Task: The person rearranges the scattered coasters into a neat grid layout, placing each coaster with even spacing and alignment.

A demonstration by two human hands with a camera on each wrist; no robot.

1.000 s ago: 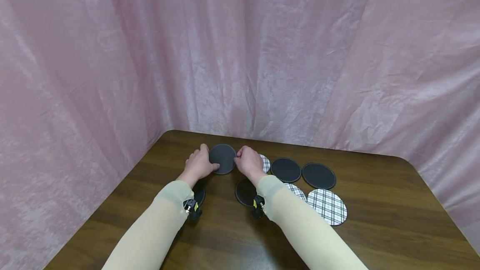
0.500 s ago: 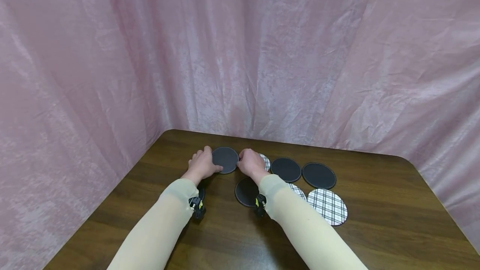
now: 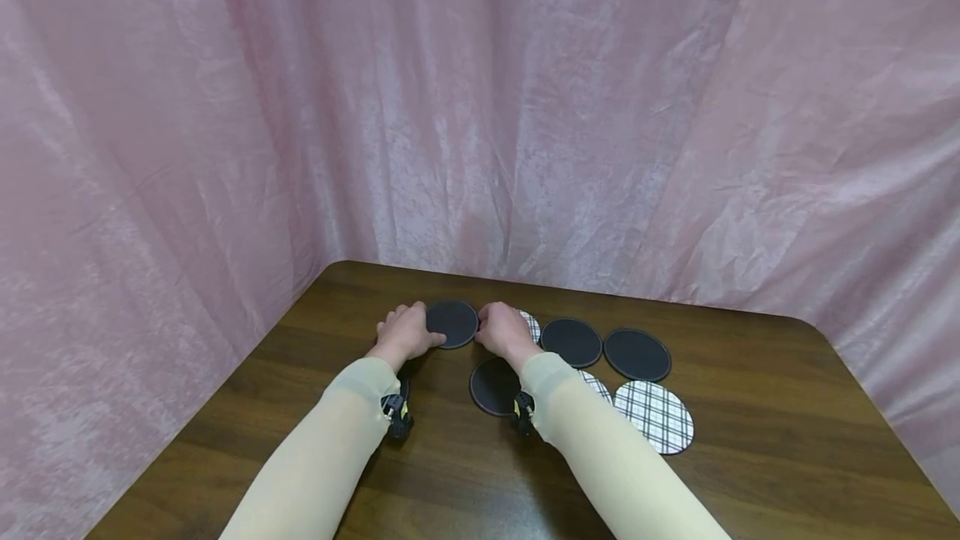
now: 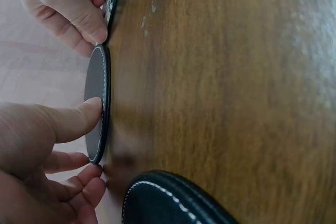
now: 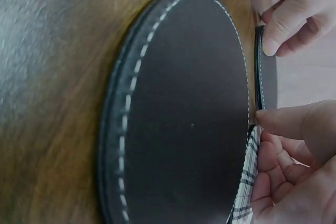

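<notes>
A round dark coaster (image 3: 452, 324) with white edge stitching lies flat or almost flat near the table's back edge, between my two hands. My left hand (image 3: 405, 332) holds its left side, thumb on the stitched rim (image 4: 97, 109) and fingertips at the edge. At its right side, my right hand (image 3: 504, 328) holds the edge with the thumb tip, its other fingers curled beside a plaid coaster (image 5: 247, 182). My right hand partly covers that plaid coaster. Nearer me lies another dark coaster (image 3: 491, 387), and one more (image 4: 157, 203) is mostly hidden under my left wrist.
To the right, two dark coasters (image 3: 572, 342) lie in the back row. In front of them are plaid coasters (image 3: 655, 417), one partly behind my right sleeve. The wooden table (image 3: 750, 407) ends at a pink curtain (image 3: 570, 107).
The dark coaster between my hands has come down from a tilt to lie flatter, slightly nearer and to the right. Both hands have shifted slightly right with it.
</notes>
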